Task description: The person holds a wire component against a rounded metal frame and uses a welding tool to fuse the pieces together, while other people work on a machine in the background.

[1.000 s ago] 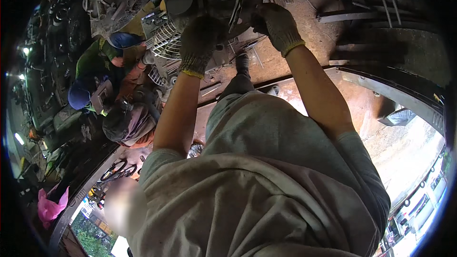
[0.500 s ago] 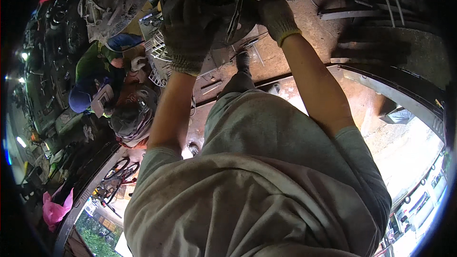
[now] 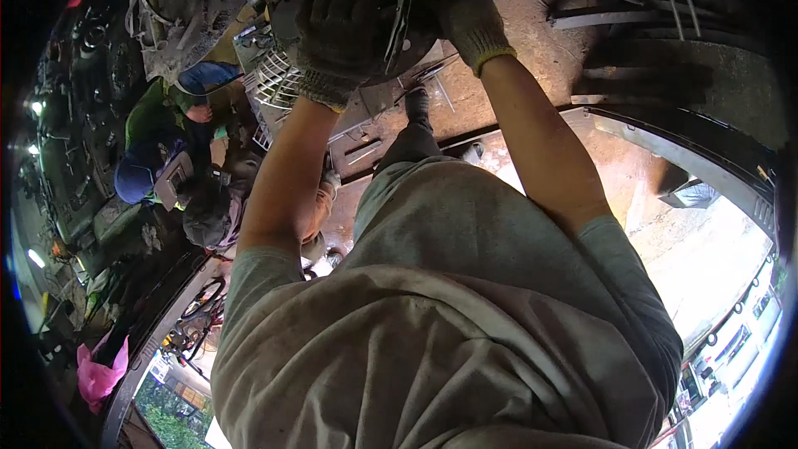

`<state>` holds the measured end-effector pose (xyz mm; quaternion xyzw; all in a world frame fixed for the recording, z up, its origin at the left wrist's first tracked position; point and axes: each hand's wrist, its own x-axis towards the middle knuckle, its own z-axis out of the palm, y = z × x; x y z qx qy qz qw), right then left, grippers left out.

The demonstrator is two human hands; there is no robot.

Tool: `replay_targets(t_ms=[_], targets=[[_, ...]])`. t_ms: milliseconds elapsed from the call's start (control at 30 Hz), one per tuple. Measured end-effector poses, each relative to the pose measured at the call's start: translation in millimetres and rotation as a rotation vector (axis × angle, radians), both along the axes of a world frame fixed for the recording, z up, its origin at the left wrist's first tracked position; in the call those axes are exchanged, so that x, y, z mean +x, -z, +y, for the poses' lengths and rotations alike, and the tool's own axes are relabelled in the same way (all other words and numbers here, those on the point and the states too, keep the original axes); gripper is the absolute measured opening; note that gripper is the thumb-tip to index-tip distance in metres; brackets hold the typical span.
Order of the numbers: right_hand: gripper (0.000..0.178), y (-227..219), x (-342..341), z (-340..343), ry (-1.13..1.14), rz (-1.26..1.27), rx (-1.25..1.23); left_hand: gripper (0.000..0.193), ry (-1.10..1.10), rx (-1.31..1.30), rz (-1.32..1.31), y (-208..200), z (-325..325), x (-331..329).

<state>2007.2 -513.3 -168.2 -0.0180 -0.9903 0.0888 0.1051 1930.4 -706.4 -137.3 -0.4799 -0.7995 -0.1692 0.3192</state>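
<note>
Rough brown floor [image 3: 536,33], slender metal pliers [image 3: 400,25] between knit-gloved left hand [image 3: 337,29] and right hand [image 3: 472,23], grips unclear.

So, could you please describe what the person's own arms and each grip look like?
The left grip and right grip wear dark grey-brown knitted gloves with ribbed cuffs edged in yellow. The forearms are bare; grey sleeves end near the elbows. Shadow hides finer detail on the left glove.
</note>
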Motion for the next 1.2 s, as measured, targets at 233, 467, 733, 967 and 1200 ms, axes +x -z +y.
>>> replay_targets(t_ms=[233, 467, 733, 967, 1200], targets=[[0.022, -2.7, -2.4, 0.9, 0.003, -0.058, 0.015, 0.036, -0.059, -0.019, -0.098, -2.7, 2.6, 11.6], [0.027, 18.4, -9.2, -8.6, 0.413, 0.776, -1.844, 0.034, -0.111, -0.051, -0.206, -7.0, 5.4, 15.2], [0.046, 72.6, -74.4, -12.4, -0.122, 0.827, -2.249, 0.024, -0.212, -0.119, -0.176, -16.4, 9.9, 18.4], [0.052, 107.0, -70.1, 8.8, -0.449, 0.346, -2.65, 0.028, -0.242, -0.065, -0.187, 0.5, 11.9, 16.7], [0.058, 116.5, -74.5, 19.7, -0.546, 0.151, -2.73, 0.031, -0.217, -0.061, -0.24, -0.5, 9.3, 24.1]])
